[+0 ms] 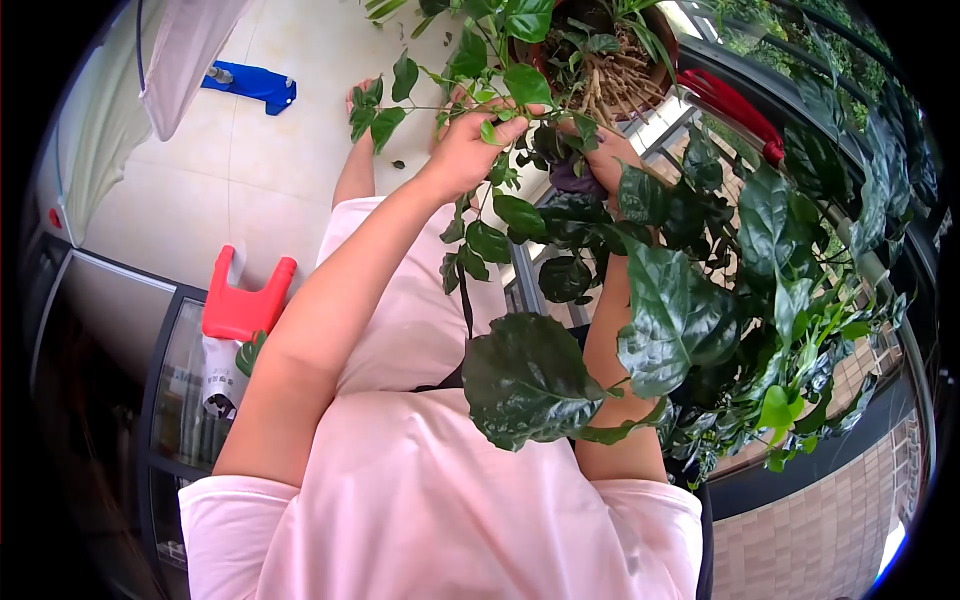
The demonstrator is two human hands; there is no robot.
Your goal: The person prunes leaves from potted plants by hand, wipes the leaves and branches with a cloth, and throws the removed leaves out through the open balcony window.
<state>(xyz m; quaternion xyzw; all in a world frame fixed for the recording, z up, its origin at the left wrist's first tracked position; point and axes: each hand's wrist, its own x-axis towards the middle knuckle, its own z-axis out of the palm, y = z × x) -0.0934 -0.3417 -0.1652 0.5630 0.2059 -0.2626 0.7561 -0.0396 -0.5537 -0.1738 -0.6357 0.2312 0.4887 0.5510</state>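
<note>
My left hand [472,148] is closed, with thumb and fingers pinching a thin green plant stem near the pot. Small green leaves [487,240] on trailing stems hang just below it. My right hand [612,163] is closed beside the stems, partly hidden by foliage. A crumpled dark purple cloth [577,180] shows at its fingers. Large glossy dark green leaves [672,315] cover much of my right forearm, and one broad leaf [530,383] hangs in front of my body. Past both hands stands a brown plant pot [665,45] with dry, tangled roots and stems at its top.
A dark metal railing [800,30] runs along the right, with red cloth [735,108] on it. At left stand a red plastic object [245,300] and a glass-fronted cabinet [180,385]. A blue item [250,83] lies on the tiled floor [200,190] near hanging fabric [185,50].
</note>
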